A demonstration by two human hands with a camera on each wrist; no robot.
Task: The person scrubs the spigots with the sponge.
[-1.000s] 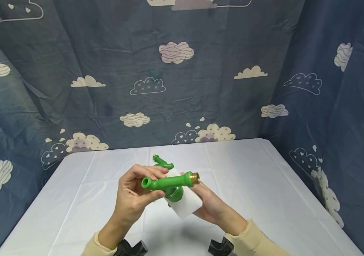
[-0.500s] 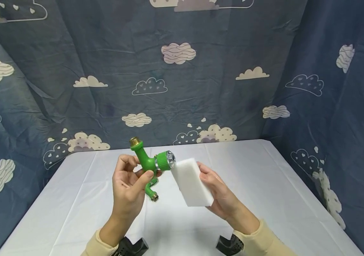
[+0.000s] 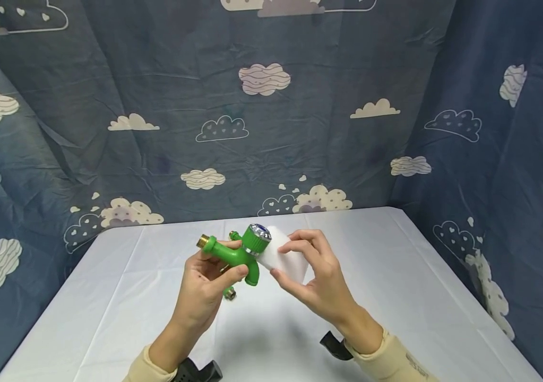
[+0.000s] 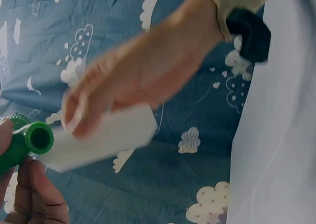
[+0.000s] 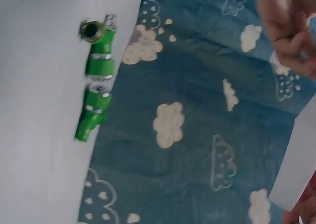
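My left hand (image 3: 209, 286) grips a green plastic faucet (image 3: 233, 255) above the white table; its brass threaded end points left and its chrome-topped knob (image 3: 257, 237) points up. My right hand (image 3: 314, 276) pinches a white sponge block (image 3: 278, 255) and presses it against the faucet's right side, by the knob. The left wrist view shows the faucet's open spout (image 4: 38, 137) touching the sponge (image 4: 103, 140), with the right hand (image 4: 143, 70) over it. A second green faucet (image 5: 96, 80) lies on the table behind; only its tip (image 3: 235, 235) shows in the head view.
A white cloth covers the table (image 3: 395, 276). Blue curtains with cloud prints (image 3: 261, 122) close in the back and both sides. The table's far edge meets the curtain just behind the second faucet.
My left hand has tipped the faucet over, so its threaded end points left instead of up. My right hand has brought the sponge in against the faucet, fingers now on top.
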